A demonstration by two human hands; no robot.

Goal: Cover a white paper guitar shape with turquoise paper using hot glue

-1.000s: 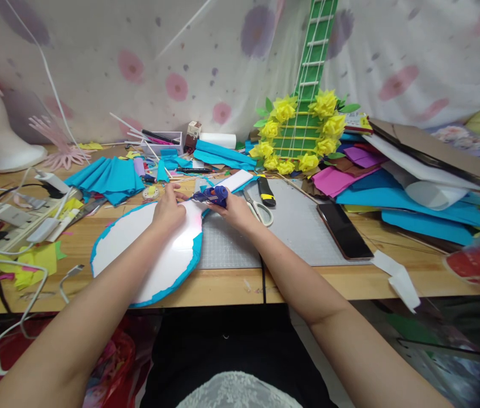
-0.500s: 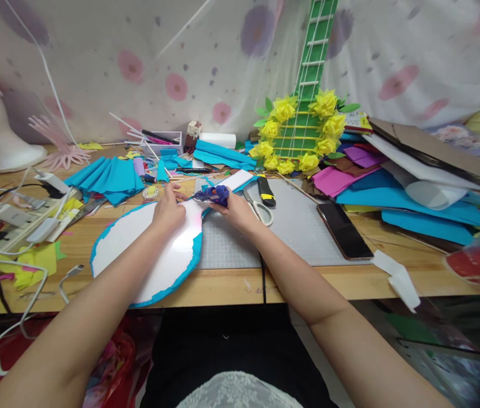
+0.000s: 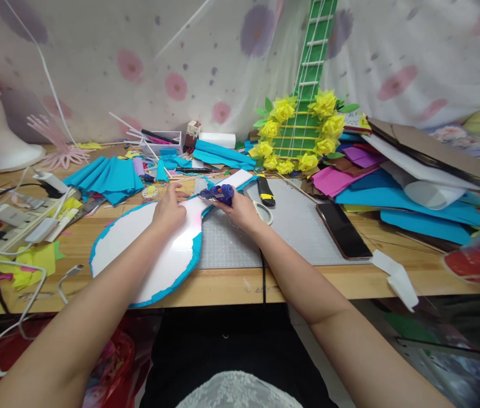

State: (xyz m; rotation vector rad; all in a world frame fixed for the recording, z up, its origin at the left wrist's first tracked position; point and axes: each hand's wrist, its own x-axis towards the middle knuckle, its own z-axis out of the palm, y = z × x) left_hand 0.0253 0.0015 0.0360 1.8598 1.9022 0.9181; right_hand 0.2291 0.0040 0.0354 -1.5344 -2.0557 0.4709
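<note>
A white guitar-shaped board (image 3: 180,249), its rim wrapped in blue crepe paper, lies flat with the rounded body near the front edge of the table and the narrow neck (image 3: 240,179) pointing away to the right. Resting on the body's upper part, my left hand (image 3: 171,207) has its fingers loosely bent and apart. Gripped in my right hand (image 3: 240,208) is a blue hot glue gun (image 3: 221,194), its nozzle pointing left over the joint between body and neck. The nozzle's very tip is hard to make out.
Scissors (image 3: 264,212) and a black-yellow utility knife (image 3: 266,191) lie on a grey cutting mat (image 3: 294,238), with a phone (image 3: 344,231) at its right. Behind stands a green guitar with yellow flowers (image 3: 303,130). Blue paper (image 3: 107,178), cables and a power strip (image 3: 14,221) crowd the left.
My right hand and the glue gun have shifted slightly to the right along the neck, covering more of the scissors. My left hand and the board stay almost in place.
</note>
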